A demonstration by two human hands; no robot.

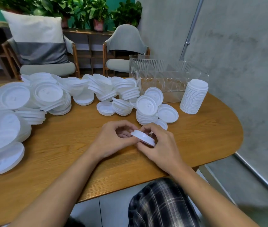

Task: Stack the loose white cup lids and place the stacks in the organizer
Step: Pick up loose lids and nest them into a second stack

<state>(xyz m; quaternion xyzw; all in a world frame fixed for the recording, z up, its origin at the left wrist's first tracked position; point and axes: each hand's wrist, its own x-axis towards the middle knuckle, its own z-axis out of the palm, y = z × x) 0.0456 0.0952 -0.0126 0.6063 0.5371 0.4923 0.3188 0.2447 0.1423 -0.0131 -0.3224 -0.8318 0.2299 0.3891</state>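
— Hands first: how do the person's hands lie?
— Both are low over the wooden table [80, 153], close together. The left hand [113, 138] and the right hand [161, 145] each curl their fingers round the rim of a white cup lid [144, 138], pinching it from opposite sides. It is held tilted above the tabletop. Whether it is one lid or a few nested together cannot be told.
— And the other lids?
— A big heap of loose lids [48, 95] covers the left and far part of the table. A short stack [146, 117] stands just beyond the right hand, with single lids lying on and beside it. A tall stack [194, 97] stands upright further right.
— Where is the organizer?
— The clear ribbed organizer [162, 74] sits at the far right of the table, near the grey wall. The tall stack stands in front of its right corner; whether they touch cannot be told.
— Beyond the table?
— Two wooden armchairs [126, 46], a white-and-grey pillow [36, 35] propped on the left one, and potted plants [98, 13] on a shelf behind. Plaid trousers [162, 205] show at the bottom edge.
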